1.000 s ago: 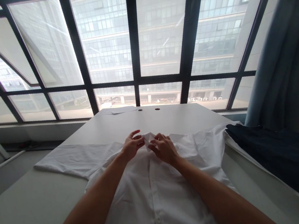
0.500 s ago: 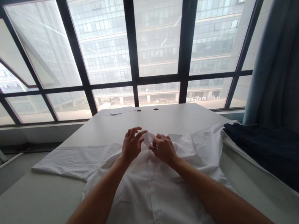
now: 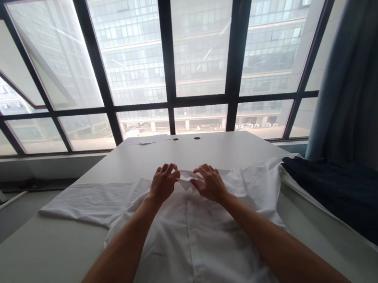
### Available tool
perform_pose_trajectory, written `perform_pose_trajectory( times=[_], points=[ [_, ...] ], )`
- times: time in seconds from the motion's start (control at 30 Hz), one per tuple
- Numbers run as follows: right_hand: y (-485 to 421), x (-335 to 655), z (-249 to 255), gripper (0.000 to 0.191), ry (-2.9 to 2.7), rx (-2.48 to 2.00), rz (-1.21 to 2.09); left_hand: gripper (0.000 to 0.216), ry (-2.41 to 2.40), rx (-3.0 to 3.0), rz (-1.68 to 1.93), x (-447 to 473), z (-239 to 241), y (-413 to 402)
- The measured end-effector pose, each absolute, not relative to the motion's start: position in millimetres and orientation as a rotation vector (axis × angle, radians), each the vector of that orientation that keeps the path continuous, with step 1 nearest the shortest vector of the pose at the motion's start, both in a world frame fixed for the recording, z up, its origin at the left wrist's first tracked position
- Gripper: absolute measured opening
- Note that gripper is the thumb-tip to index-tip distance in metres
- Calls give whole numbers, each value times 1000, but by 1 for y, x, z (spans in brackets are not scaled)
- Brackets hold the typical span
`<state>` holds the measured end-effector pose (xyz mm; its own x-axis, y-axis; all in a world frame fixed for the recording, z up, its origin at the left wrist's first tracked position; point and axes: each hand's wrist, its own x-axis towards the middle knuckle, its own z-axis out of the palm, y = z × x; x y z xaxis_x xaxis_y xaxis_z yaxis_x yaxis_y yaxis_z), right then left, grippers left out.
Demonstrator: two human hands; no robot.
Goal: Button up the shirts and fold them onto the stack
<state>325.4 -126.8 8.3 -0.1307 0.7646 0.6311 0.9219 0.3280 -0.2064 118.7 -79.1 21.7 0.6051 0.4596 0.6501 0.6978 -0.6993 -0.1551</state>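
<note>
Grip: left hand (image 3: 163, 184) and right hand (image 3: 211, 184) stand apart, both at the collar (image 3: 188, 177); whether either pinches it, I cannot tell.
Shirt: white shirt (image 3: 195, 262) spread flat, buttons up, laid so the collar sits within both hands' reach, mid-table (image 3: 190, 151).
Rest: dark cloth (image 3: 362, 208) along the table's right edge.

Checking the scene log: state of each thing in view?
white button-front shirt: spread flat, front up
shirt collar: raised, creased between the hands
left hand: fingers curled at collar
right hand: fingers at collar
dark blue cloth: bunched right of shirt
blue curtain: hanging beside window
</note>
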Motion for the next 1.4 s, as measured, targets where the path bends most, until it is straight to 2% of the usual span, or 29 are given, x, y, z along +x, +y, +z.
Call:
perform_pose_trajectory(
  times=[0.13, 0.27, 0.5, 0.67, 0.77, 1.0, 1.17, 1.3, 1.4],
  points=[
    [-118, 348, 10, 23, -1791, -1561, -222, 22, -1081, -2384, -844, 115, 22, -79],
    [-107, 360, 6, 35, -1648, -1569, 126, 31, -1035, -2352, -936, 123, 22, -86],
    [-100, 362, 6, 32, -1280, -1335, 678, 19, -827, -2594, -825, 153, 16, -104],
    [-104, 366, 9, 40, -1176, -1248, 995, 23, -1209, -2601, -756, 154, 14, -106],
    [-109, 365, 13, 42, -1182, -1162, 1109, 34, -1409, -2560, -785, 152, 16, -108],
    [-119, 361, 22, 41, -1213, -1134, 1201, 44, -1121, -2479, -792, 146, 18, -100],
    [-122, 361, 22, 46, -1290, -1128, 1195, 12, -907, -2479, -900, 138, 18, -92],
    [-119, 363, 18, 49, -1447, -1136, 1056, 9, -918, -2572, -829, 134, 18, -86],
    [-115, 369, 16, 41, -1542, -1263, 831, 12, -979, -2551, -821, 130, 19, -84]
  ],
)
